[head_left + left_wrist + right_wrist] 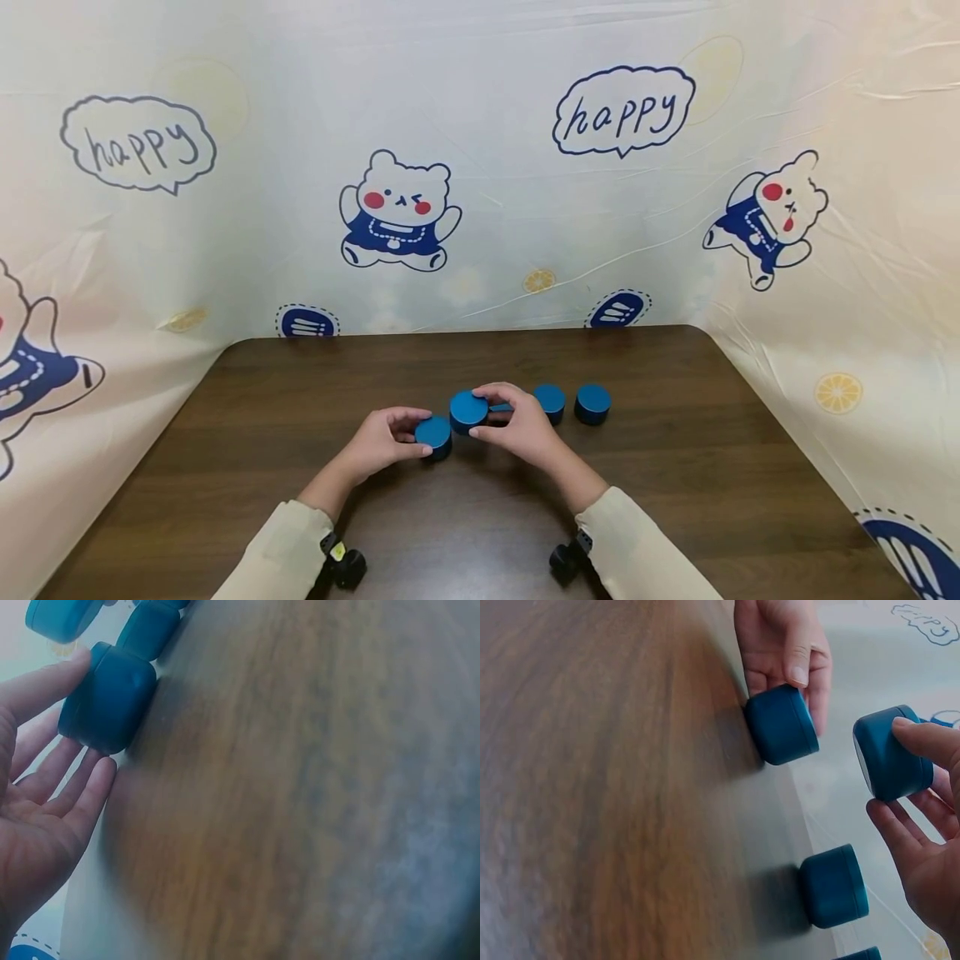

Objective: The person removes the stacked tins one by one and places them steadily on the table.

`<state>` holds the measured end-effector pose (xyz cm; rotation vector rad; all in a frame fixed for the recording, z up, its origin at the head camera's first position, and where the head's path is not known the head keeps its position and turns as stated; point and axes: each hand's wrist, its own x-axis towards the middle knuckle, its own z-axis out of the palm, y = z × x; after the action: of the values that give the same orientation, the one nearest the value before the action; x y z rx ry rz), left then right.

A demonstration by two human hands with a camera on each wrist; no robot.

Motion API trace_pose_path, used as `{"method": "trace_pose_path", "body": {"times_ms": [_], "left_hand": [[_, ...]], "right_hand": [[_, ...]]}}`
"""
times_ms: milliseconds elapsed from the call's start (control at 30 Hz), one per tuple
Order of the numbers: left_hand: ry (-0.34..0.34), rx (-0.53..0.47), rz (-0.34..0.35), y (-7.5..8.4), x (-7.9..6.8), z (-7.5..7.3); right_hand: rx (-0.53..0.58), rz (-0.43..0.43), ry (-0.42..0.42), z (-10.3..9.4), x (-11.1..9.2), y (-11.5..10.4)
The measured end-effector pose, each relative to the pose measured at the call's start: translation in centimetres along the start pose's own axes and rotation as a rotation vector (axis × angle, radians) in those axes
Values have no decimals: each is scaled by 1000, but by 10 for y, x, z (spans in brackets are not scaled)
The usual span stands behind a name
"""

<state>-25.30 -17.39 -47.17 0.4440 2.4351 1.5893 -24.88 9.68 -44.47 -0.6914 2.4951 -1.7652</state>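
Observation:
Round, short blue canisters with rounded bottoms and a seam near the top are in view. My left hand [384, 443] has thumb and fingers around one canister [433, 435], which rests on the table. My right hand [521, 427] grips another canister [468, 410] between thumb and fingers. In the right wrist view this held canister [892, 754] hangs off the table, tilted, its pale underside partly showing. A thin blue piece shows between the right fingers; I cannot tell what it is. Right of that hand stand a partly hidden canister [550, 402] and another canister [593, 404].
The dark wood table [660, 517] has rounded back corners. A pale curtain [495, 100] with printed bears and "happy" bubbles hangs behind it and at both sides. Each wrist carries a black camera, the left camera [349, 569] and the right camera [564, 564].

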Motion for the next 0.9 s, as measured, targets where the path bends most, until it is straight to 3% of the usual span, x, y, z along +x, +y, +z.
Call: {"method": "trace_pose_path", "body": {"times_ms": [400, 700, 900], "left_hand": [[-1, 38, -20, 2, 0, -1], [7, 23, -26, 4, -1, -1], [5, 21, -17, 2, -1, 0]], "right_hand": [[35, 22, 55, -16, -8, 3], [49, -35, 105, -29, -14, 6], [50, -3, 132, -38, -19, 7]]}}
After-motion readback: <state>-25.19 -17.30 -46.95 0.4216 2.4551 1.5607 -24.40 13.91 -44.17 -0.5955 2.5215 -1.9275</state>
